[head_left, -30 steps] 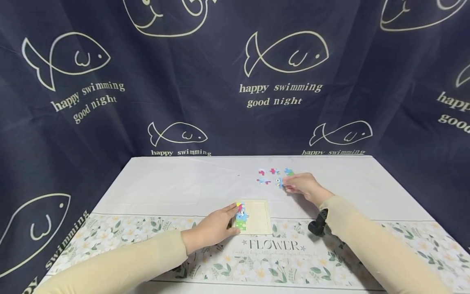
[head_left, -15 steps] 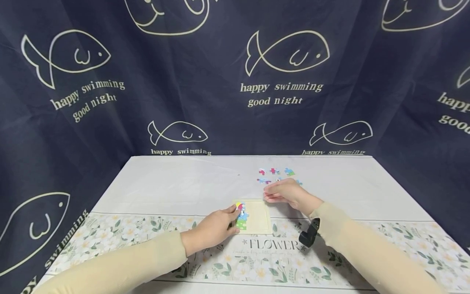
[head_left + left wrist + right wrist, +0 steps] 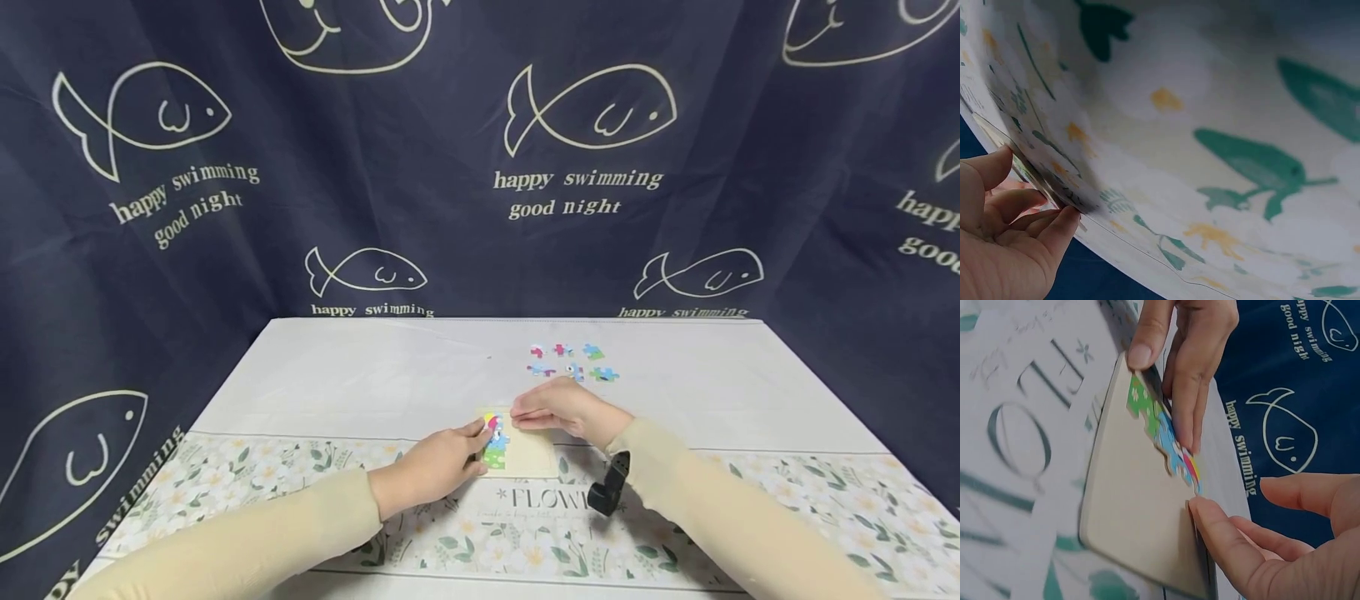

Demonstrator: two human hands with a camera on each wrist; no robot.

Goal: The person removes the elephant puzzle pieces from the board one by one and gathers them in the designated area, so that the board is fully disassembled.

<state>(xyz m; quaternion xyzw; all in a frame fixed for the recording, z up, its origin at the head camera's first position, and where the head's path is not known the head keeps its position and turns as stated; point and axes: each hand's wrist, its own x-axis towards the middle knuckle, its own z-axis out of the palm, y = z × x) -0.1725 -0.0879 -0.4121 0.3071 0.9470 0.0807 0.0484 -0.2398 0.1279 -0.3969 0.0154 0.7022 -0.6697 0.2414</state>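
A pale puzzle tray [image 3: 531,454] lies on the table. Colourful jigsaw pieces [image 3: 494,454] are fitted along its left side. My left hand [image 3: 442,461] holds the tray by that side, thumb at the near corner and fingers along the edge, as the right wrist view shows. My right hand [image 3: 566,407] is over the tray's far part. In the right wrist view, a fingertip of the right hand [image 3: 1279,540] touches the tray or the end of the fitted pieces; thumb and finger stand apart, and no piece shows between them.
Several loose jigsaw pieces [image 3: 573,372] lie in two rows beyond the tray. The white tablecloth [image 3: 375,375] has a floral band with lettering at the front. A dark blue curtain [image 3: 450,150] with fish drawings hangs behind. A black wrist camera [image 3: 609,485] is on the right wrist.
My right hand has moved left and nearer, from the loose pieces to the tray, uncovering the pieces it hid. My left hand stays at the tray.
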